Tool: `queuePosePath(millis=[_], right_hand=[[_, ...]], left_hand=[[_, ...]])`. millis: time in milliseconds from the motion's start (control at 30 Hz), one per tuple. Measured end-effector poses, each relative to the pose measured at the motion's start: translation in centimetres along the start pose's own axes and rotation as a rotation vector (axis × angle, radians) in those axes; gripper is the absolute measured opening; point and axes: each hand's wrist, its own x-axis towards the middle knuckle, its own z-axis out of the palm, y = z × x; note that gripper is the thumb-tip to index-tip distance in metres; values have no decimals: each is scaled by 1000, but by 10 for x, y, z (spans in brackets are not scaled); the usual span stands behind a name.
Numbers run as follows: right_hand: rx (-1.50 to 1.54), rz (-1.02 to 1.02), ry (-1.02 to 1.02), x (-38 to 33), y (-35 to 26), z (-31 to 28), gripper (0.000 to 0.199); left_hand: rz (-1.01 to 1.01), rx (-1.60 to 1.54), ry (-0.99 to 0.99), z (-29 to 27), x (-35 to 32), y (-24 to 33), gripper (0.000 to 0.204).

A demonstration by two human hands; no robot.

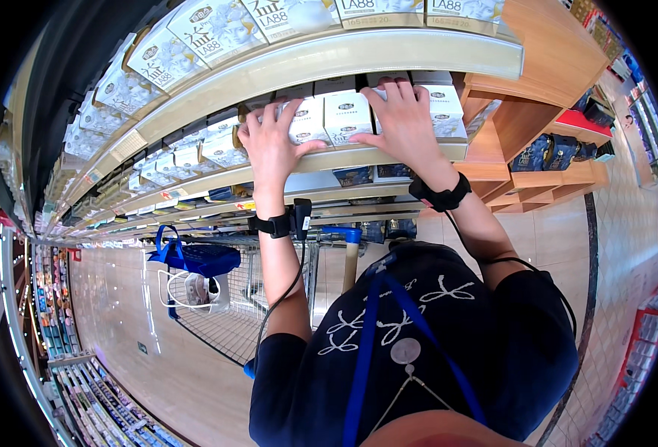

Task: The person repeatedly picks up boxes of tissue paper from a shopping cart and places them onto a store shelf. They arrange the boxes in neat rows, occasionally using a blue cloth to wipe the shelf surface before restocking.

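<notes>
Both of my hands rest on a row of small white cardboard boxes on a middle shelf. My left hand [271, 143] lies over the row's left part with fingers spread, its thumb reaching right along the front of a white box [307, 121]. My right hand [403, 125] spreads over boxes farther right, fingertips on their tops and thumb pointing left. Between the hands stands another white box [346, 117], its front uncovered. The rightmost white box [445, 112] sits beside my right hand at the shelf's end. My palms hide the boxes beneath them.
Just above, an upper shelf edge [299, 68] carries larger white and gold boxes [216, 31]. A wooden display unit [523, 112] adjoins the shelf on the right. Below left stands a wire shopping cart [232, 313] with a blue bag [198, 258] and a white bag [213, 290].
</notes>
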Motion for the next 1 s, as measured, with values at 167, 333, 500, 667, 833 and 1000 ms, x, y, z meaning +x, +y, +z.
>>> queuePosePath(millis=[167, 333, 500, 667, 833, 1000], right_hand=[[41, -33, -38, 3, 3, -1, 71], [34, -77, -113, 7, 6, -3, 72], [74, -105, -111, 6, 10, -3, 74], [127, -121, 31, -3, 12, -3, 73], [353, -138, 184, -15, 15, -40, 71], [631, -67, 211, -41, 37, -69, 79]], left_hand=[[14, -32, -35, -7, 4, 2, 81], [88, -79, -53, -4, 7, -3, 84], [115, -52, 29, 4, 0, -6, 81], [128, 60, 191, 3, -17, -9, 69], [89, 62, 380, -22, -29, -17, 53], [79, -417, 489, -35, -26, 2, 89]])
